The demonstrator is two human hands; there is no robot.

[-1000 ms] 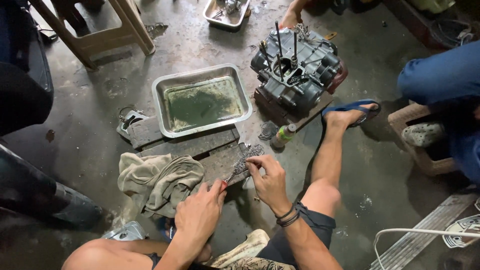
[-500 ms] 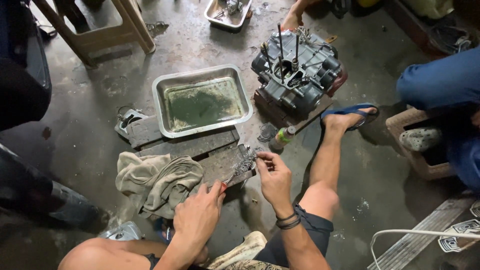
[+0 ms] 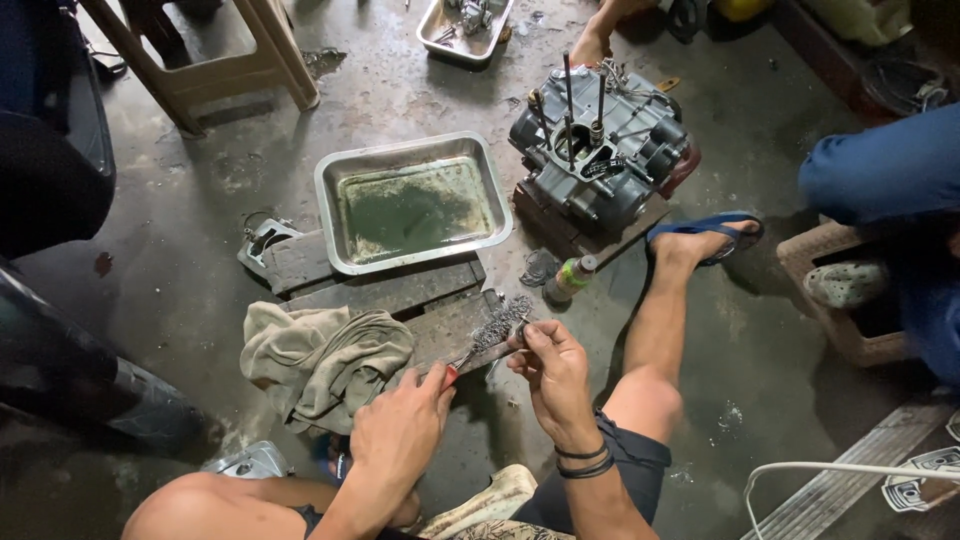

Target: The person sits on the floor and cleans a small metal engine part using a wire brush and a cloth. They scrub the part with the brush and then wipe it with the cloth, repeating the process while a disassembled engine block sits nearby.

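Observation:
I sit on a wet concrete floor. My left hand (image 3: 400,428) grips the red-tipped handle of a wire brush (image 3: 493,328), whose bristle head lies across a wooden board (image 3: 440,325). My right hand (image 3: 553,368) pinches a small dark part at its fingertips, right beside the brush head. A crumpled grey rag (image 3: 320,360) lies just left of my left hand. Behind the board stands a metal tray (image 3: 413,203) with greenish liquid in it. A grey engine block (image 3: 598,150) with upright studs rests on a wood block to the right.
A small bottle (image 3: 570,278) lies near the engine. My sandalled foot (image 3: 702,236) stretches out on the right. Another person's blue-clad leg (image 3: 880,175) is at far right. A wooden stool (image 3: 215,60) and a small parts tray (image 3: 465,28) stand at the back.
Both hands have shifted slightly up and right, with the brush head moving along the board. My right hand has lifted closer to the bristles.

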